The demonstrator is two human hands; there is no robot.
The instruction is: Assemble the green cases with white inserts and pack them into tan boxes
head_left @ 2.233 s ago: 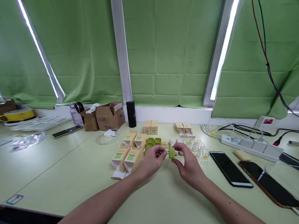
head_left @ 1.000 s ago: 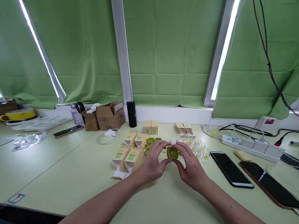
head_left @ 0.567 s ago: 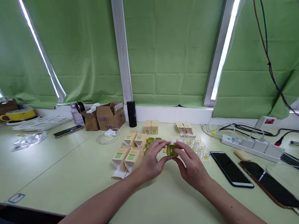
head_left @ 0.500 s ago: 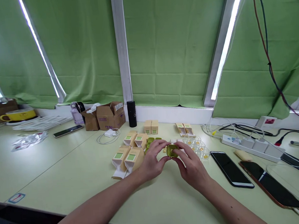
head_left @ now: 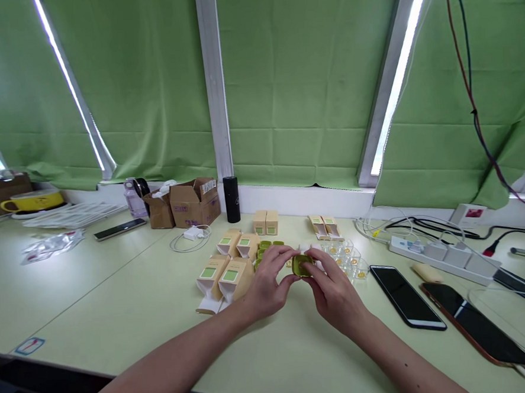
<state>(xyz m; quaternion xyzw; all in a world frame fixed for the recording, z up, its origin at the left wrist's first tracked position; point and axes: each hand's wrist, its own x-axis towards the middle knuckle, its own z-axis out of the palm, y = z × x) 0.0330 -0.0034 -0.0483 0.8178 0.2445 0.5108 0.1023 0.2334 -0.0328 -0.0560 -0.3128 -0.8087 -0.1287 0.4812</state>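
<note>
Both my hands meet over the pale green desk around one small green case (head_left: 300,265), held just above the tabletop. My left hand (head_left: 268,285) grips its left side with thumb and fingers. From the right, my right hand (head_left: 335,293) pinches it, fingertips on top. Just behind my hands lie more green cases (head_left: 269,246). To the left stand several tan cartons with green labels (head_left: 225,276), their flaps open. To the right sit clear plastic cups with yellow pieces (head_left: 348,257).
Two dark phones (head_left: 406,297) lie at the right, beside a white power strip (head_left: 444,255) and tangled cables. Brown cardboard boxes (head_left: 194,202), a black cylinder (head_left: 231,191), a white charger and another phone (head_left: 118,229) sit at the back left. Green blinds cover the windows.
Over two seconds the hands closed together on the green case, which turned from edge-on to showing its face. In the last half second almost nothing moved.
</note>
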